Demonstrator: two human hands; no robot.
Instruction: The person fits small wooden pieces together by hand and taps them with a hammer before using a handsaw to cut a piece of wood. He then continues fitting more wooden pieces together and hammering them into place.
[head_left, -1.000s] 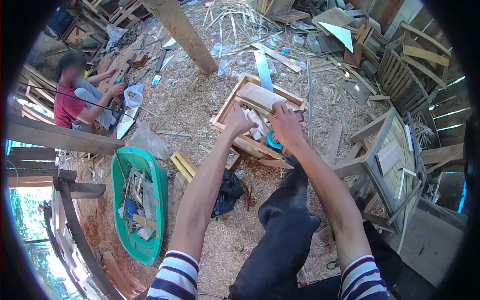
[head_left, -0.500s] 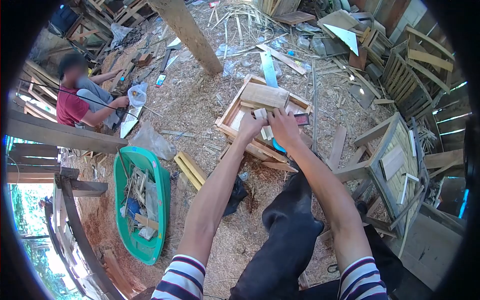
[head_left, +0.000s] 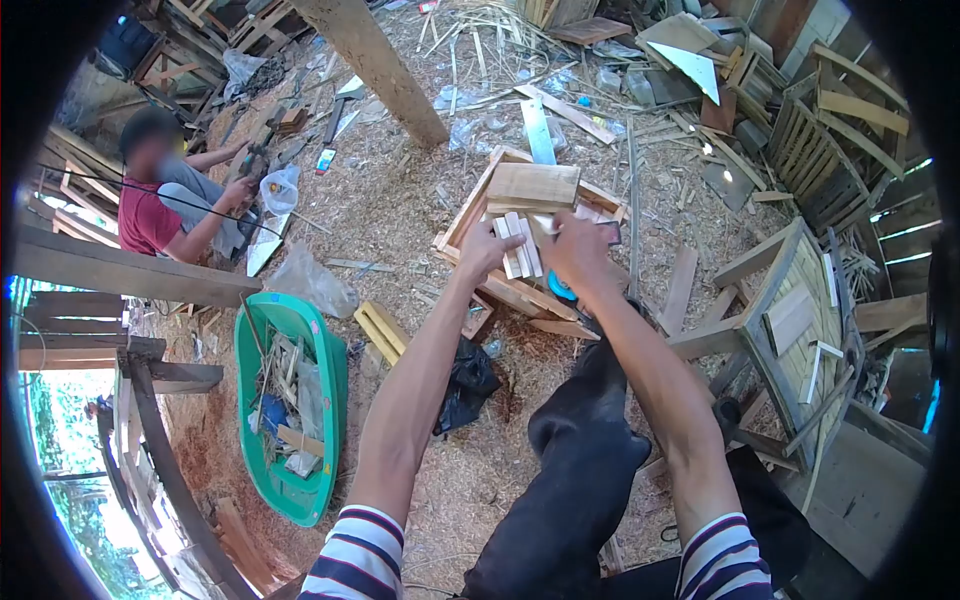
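Note:
Several short pale wooden strips point(head_left: 517, 258) stand side by side in front of me. My left hand point(head_left: 480, 252) is closed on their left side, its thumb over their top. Just to their right, my right hand point(head_left: 578, 250) is curled, slightly blurred, with a pale piece at its fingertips that I cannot make out. Both hands are over a wooden frame point(head_left: 465, 225) with raised sides. Across it, beyond my fingers, lies a thick wooden block point(head_left: 535, 187). A blue ring point(head_left: 559, 285) shows under my right wrist, and a dark red-faced item point(head_left: 609, 233) sits beside that hand.
A metal blade point(head_left: 538, 132) sticks out behind the frame. To the left stands a green tub point(head_left: 340, 400) of scraps, near a yellowish wood piece point(head_left: 380, 333). Another person point(head_left: 160, 205) sits at the far left. A post point(head_left: 375, 70) rises ahead; a wooden frame piece point(head_left: 790, 320) stands right.
My right hand has drawn slightly right, away from the strips, opening a gap between my hands. The strips now show more fully beside my left hand. The other person's hands have moved.

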